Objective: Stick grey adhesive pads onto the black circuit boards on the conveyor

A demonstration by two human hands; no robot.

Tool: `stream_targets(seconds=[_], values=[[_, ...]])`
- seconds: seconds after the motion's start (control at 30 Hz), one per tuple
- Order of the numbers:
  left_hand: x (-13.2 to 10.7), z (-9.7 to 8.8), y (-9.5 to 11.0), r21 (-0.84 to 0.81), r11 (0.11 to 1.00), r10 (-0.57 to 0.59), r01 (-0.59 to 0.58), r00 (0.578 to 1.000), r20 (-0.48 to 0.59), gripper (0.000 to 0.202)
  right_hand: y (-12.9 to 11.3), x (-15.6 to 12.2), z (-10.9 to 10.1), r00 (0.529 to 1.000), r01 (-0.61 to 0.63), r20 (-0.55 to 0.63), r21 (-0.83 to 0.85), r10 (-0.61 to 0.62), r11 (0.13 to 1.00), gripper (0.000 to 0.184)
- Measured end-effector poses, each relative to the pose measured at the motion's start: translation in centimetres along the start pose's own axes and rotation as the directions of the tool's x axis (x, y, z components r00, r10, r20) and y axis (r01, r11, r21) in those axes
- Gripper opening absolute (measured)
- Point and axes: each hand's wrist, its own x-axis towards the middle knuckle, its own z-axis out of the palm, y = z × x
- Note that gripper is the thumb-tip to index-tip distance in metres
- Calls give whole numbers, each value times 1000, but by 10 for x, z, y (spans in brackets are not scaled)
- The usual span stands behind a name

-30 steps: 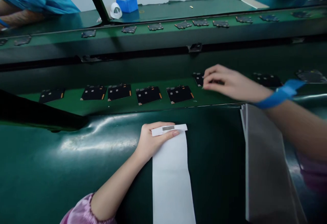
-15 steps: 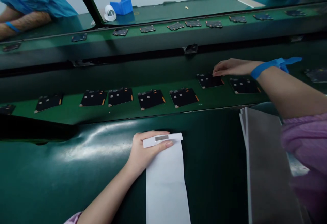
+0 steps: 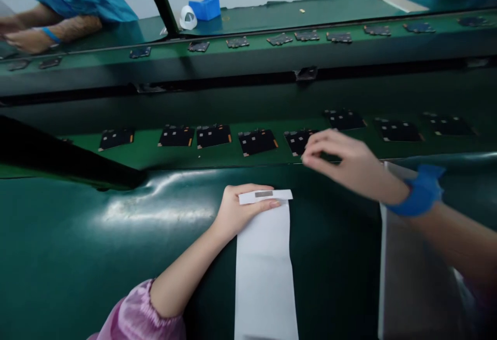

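Observation:
My left hand [image 3: 248,208] is closed on a long white paper strip [image 3: 266,272], thumb in front and fingers behind. The strip's top end is folded over and carries a small grey rectangular label [image 3: 264,193]. My right hand [image 3: 341,161] hovers to the right of it, thumb and forefinger curved together in a pinch. Whatever may be between those fingertips is too small to make out. Behind the fingertips lies a black circuit board [image 3: 297,141], partly covered by the hand. Another black board [image 3: 345,119] lies just beyond the hand, on the green belt [image 3: 217,161].
More boards [image 3: 254,142] lie along the near belt. A second row of boards [image 3: 279,39] runs on the raised far ledge. A stack of grey sheets [image 3: 411,278] lies at right. Dark posts [image 3: 70,151] cross the left side. A co-worker's hands [image 3: 31,40] are at far left.
My right hand has left the board on the belt and come back toward the left hand. The left hand keeps hold of the strip. The view has shifted, so the boards appear farther right.

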Motion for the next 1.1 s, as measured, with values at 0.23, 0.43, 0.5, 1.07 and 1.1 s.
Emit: stream_targets(seconds=[0.23, 0.43, 0.5, 1.07, 1.1], values=[[0, -1, -2, -50, 999, 22, -21, 999, 34, 23, -58, -21, 33, 987, 135, 92, 12, -135, 991, 23], [1, -1, -1, -22, 999, 34, -33, 998, 44, 22, -53, -25, 42, 992, 123, 23, -30, -122, 992, 23], [2, -1, -1, -30, 999, 27, -26, 999, 32, 22, -55, -30, 48, 992, 125, -21, -57, -127, 990, 20], [2, -1, 4, 113, 993, -12, 13, 1000, -14, 19, 147, 26, -56, 918, -252, 279, -141, 283, 957, 45], [2, -1, 4, 121, 993, -9, 12, 1000, -21, 20, 153, 26, -57, 910, -246, 303, -155, 283, 957, 43]])
